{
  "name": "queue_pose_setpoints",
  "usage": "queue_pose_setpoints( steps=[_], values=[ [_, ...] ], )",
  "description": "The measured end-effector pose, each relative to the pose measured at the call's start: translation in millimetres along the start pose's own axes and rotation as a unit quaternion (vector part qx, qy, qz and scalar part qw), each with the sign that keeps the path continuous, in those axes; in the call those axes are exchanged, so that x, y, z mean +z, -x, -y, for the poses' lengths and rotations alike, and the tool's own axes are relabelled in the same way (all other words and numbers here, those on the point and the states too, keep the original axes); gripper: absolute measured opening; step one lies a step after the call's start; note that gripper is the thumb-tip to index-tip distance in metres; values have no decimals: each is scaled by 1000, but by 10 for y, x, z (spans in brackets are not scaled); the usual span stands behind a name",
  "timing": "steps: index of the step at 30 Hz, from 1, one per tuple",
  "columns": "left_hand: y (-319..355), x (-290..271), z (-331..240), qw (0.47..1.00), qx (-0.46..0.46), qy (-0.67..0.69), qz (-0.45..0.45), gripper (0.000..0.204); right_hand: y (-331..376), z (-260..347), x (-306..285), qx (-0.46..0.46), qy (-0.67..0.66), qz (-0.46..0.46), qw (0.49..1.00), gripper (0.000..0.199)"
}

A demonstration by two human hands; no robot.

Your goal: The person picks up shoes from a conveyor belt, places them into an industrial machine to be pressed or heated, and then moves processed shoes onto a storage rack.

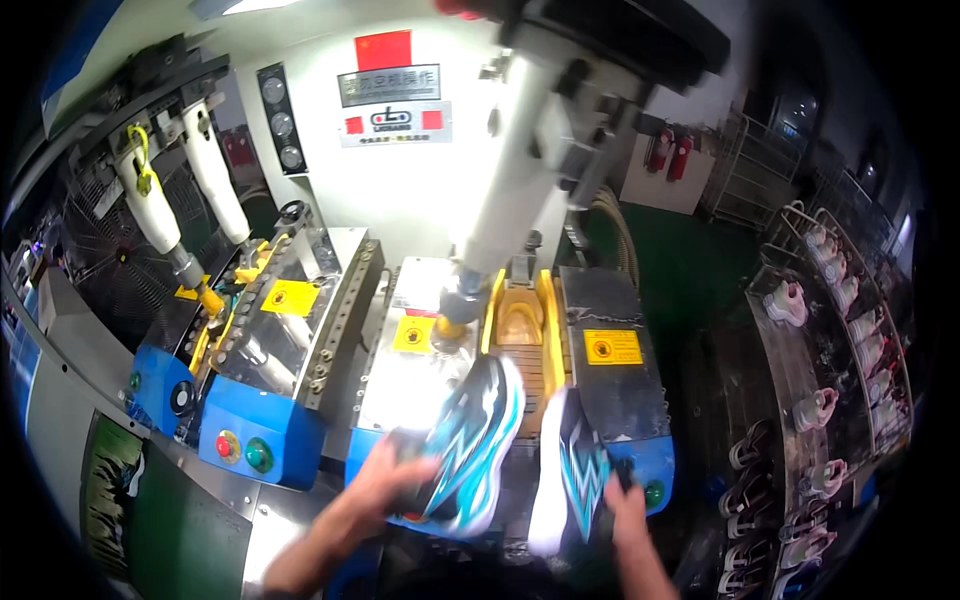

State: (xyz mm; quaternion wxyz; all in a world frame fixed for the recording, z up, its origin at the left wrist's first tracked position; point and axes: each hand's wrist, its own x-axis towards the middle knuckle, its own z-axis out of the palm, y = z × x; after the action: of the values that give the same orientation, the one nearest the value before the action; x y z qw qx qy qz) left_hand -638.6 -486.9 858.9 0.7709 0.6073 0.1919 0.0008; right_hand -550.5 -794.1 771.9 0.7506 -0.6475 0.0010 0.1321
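Note:
My left hand [385, 478] is closed on the heel end of a sneaker [475, 450], black and teal with a thick white sole. It is tilted, toe up and away from me. My right hand [627, 505] grips a matching sneaker [572, 475] by its heel end, sole turned to the left. Both shoes are in front of a press station with a yellow-sided slot [520, 325] holding a brown foot-shaped pad. Above it leans a thick white press cylinder [500, 190], blurred, its yellow-tipped end left of the slot.
At left, a second press station [265, 335] has two white cylinders lowered and red and green buttons on its blue front. A rack [850, 330] at right carries several light shoes, with dark shoes [745, 500] lower down. Fire extinguishers [680, 157] stand at the back.

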Motion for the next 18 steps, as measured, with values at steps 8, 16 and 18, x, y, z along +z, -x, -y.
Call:
queue_pose_setpoints(
  steps=[8,16,18],
  values=[
    [2022,-725,1322,911,56,236,-333,59,-2725,265,1264,107,207,124,965,42],
    [2796,-677,1870,807,-165,279,-493,57,-2473,-438,1669,-152,531,69,831,62],
    [2783,-718,1930,799,-204,300,-480,56,-2288,-340,1681,-148,522,3,840,60]
  ],
)
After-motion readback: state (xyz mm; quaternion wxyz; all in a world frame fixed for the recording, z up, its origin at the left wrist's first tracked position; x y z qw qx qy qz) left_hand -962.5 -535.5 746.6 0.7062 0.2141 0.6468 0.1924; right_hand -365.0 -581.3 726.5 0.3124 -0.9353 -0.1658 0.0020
